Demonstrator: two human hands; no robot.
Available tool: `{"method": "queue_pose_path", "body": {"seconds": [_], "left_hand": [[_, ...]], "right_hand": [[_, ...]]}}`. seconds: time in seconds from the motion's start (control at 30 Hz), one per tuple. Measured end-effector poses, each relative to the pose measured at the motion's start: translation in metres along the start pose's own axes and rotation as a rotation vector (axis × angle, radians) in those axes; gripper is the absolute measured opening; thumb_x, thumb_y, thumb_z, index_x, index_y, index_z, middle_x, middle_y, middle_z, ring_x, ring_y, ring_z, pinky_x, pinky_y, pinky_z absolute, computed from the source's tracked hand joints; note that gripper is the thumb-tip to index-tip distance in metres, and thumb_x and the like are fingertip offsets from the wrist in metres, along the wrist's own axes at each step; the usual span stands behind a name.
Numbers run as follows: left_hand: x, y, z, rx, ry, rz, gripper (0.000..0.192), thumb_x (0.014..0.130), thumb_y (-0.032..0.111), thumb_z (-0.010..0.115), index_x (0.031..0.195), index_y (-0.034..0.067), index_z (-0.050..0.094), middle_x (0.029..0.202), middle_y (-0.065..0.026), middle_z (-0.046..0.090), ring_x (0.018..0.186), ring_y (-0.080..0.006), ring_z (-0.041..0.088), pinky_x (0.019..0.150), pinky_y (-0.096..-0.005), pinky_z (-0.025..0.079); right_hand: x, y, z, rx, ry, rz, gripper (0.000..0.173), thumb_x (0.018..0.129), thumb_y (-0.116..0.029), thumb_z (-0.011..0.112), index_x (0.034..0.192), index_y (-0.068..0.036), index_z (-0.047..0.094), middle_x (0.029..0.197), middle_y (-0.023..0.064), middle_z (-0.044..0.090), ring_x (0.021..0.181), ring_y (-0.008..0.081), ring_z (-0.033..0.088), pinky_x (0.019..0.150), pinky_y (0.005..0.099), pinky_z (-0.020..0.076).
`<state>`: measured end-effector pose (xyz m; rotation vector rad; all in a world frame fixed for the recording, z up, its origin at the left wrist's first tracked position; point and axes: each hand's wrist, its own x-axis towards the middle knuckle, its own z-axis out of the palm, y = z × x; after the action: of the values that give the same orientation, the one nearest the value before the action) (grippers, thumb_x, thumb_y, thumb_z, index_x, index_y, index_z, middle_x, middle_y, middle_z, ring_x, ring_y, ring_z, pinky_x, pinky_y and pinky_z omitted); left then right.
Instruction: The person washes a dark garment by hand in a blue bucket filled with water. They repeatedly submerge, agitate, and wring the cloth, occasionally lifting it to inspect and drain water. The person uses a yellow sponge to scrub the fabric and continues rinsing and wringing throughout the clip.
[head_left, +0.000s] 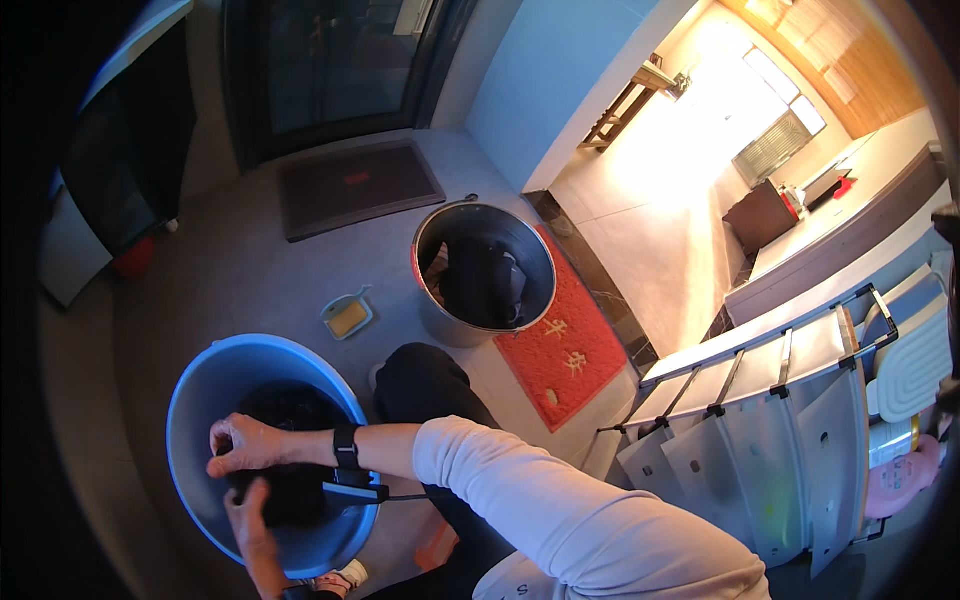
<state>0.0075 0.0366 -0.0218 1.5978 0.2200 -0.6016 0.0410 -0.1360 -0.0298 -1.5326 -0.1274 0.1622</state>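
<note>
A large blue plastic tub (184, 420) stands at the lower left, with dark wet cloth (292, 502) inside it. My right hand (244, 448), with a black band on the wrist, reaches over the tub's rim and pinches a fold of this cloth between thumb and fingers. Just below it my left hand (251, 514) is inside the tub, slightly blurred, the cloth between its thumb and fingers. The fingertips of both hands are partly hidden by the dark folds. A metal bucket (457, 326) holding more dark cloth stands beyond my right knee.
A soap dish with a yellowish bar of soap (348, 319) lies on the floor between tub and bucket. A red mat (562, 367) lies by the doorway, a dark doormat (360, 187) by the glass door. On the right is a rack (750, 375) with translucent panels. A flat blue object (352, 492) crosses the tub's rim.
</note>
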Motion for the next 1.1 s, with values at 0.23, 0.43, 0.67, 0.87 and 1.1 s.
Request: {"method": "queue_pose_path", "body": {"seconds": [0.23, 0.43, 0.67, 0.87, 1.1], "left_hand": [[0.001, 0.007, -0.072, -0.815, 0.118, 0.132, 0.045, 0.08, 0.024, 0.066, 0.117, 0.001, 0.059, 0.119, -0.0185, 0.06, 0.111, -0.0302, 0.058, 0.094, -0.0414, 0.05], [0.01, -0.046, -0.05, -0.59, 0.198, 0.04, 0.052, 0.081, 0.008, 0.06, 0.131, -0.001, 0.048, 0.123, -0.0197, 0.054, 0.113, -0.0299, 0.055, 0.095, -0.04, 0.05], [0.003, -0.055, -0.017, -0.537, 0.168, 0.15, 0.041, 0.094, 0.016, 0.049, 0.133, 0.01, 0.043, 0.131, -0.0135, 0.045, 0.121, -0.0199, 0.048, 0.106, -0.0417, 0.038], [0.023, -0.074, -0.001, -0.35, 0.128, 0.134, 0.028, 0.096, 0.023, 0.047, 0.121, 0.012, 0.049, 0.121, -0.008, 0.051, 0.118, -0.0151, 0.048, 0.102, -0.0325, 0.038], [0.038, -0.11, -0.024, -0.004, 0.116, 0.302, 0.04, 0.096, 0.027, 0.048, 0.131, 0.008, 0.043, 0.126, -0.0113, 0.048, 0.121, -0.0187, 0.047, 0.101, -0.0321, 0.041]], "right_hand": [[-0.019, 0.018, -0.028, -0.277, -0.362, 0.116, 0.053, 0.067, -0.034, 0.079, 0.106, 0.0, 0.067, 0.096, 0.0142, 0.069, 0.099, 0.0246, 0.062, 0.089, 0.039, 0.0464], [0.013, 0.022, -0.02, 0.334, 0.005, 0.06, 0.05, 0.078, -0.006, 0.06, 0.126, 0.0, 0.048, 0.121, 0.0203, 0.055, 0.115, 0.0291, 0.052, 0.101, 0.0379, 0.0409], [-0.034, -0.002, 0.064, -0.315, -0.119, -0.166, 0.024, 0.083, -0.025, 0.062, 0.092, -0.003, 0.062, 0.095, 0.0172, 0.06, 0.091, 0.0297, 0.062, 0.085, 0.0412, 0.0479], [-0.002, 0.04, 0.068, -0.622, 0.431, -0.152, 0.023, 0.091, -0.024, 0.056, 0.085, -0.003, 0.062, 0.08, 0.0183, 0.064, 0.076, 0.0359, 0.064, 0.073, 0.0441, 0.052], [-0.026, 0.031, 0.077, -0.54, 0.231, -0.248, 0.022, 0.094, -0.022, 0.053, 0.083, -0.004, 0.06, 0.079, 0.0173, 0.064, 0.073, 0.0351, 0.064, 0.07, 0.0448, 0.0514]]}}
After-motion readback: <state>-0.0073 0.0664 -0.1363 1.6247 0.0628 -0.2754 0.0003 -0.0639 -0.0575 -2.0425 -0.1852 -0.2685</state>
